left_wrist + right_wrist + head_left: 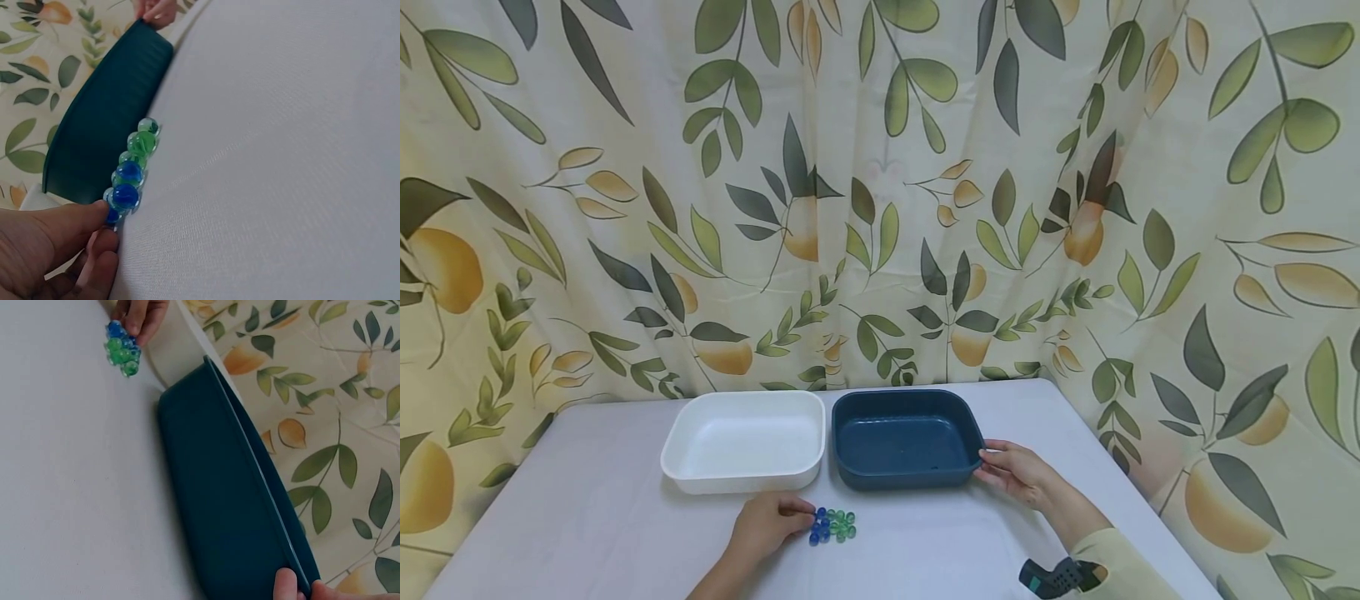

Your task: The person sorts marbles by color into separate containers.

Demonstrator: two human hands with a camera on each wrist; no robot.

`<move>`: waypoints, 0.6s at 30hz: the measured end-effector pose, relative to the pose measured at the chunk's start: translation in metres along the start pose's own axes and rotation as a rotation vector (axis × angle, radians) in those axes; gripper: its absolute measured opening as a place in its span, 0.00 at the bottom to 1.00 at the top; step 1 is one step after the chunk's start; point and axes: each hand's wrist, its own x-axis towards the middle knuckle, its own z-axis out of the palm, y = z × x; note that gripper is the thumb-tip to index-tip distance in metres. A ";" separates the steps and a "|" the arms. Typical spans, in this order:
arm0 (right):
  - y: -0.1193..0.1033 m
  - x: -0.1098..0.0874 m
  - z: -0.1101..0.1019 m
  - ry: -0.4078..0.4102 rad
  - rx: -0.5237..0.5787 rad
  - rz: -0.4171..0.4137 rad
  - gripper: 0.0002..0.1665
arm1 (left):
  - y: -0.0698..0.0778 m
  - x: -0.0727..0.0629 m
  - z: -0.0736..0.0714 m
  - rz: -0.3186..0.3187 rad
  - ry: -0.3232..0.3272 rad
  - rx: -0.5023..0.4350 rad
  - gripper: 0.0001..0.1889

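Observation:
Glass marbles, blue ones (825, 533) and green ones (841, 527), lie bunched together on the white cloth. At the left side of the bunch, my left hand (769, 527) pinches a blue marble (113, 216) between thumb and fingertip. The dark blue tray (906, 481) stands just behind the marbles, with nothing inside it. My right hand (1017, 473) grips that tray's right end, thumb at the rim and fingers (285, 584) against the outer wall.
A white tray (741, 484) stands to the left of the dark blue one, close beside it. White cloth (925, 550) covers the table. A curtain (880, 250) printed with leaves and fruit hangs along the back edge. A black device (1060, 577) sits at the right wrist.

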 end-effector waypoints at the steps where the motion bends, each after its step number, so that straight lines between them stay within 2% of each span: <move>1: 0.000 0.000 0.000 0.002 -0.002 0.001 0.36 | 0.000 0.000 0.000 -0.002 0.002 0.004 0.06; 5: 0.001 0.000 0.000 0.007 -0.008 0.005 0.36 | 0.001 0.000 0.000 -0.021 0.005 0.012 0.06; 12: 0.001 0.002 0.000 0.011 -0.004 0.014 0.36 | 0.001 -0.002 -0.001 -0.012 0.007 0.002 0.06; 18: 0.000 0.000 0.001 0.006 0.000 0.009 0.36 | -0.001 -0.002 -0.002 -0.010 -0.010 -0.079 0.07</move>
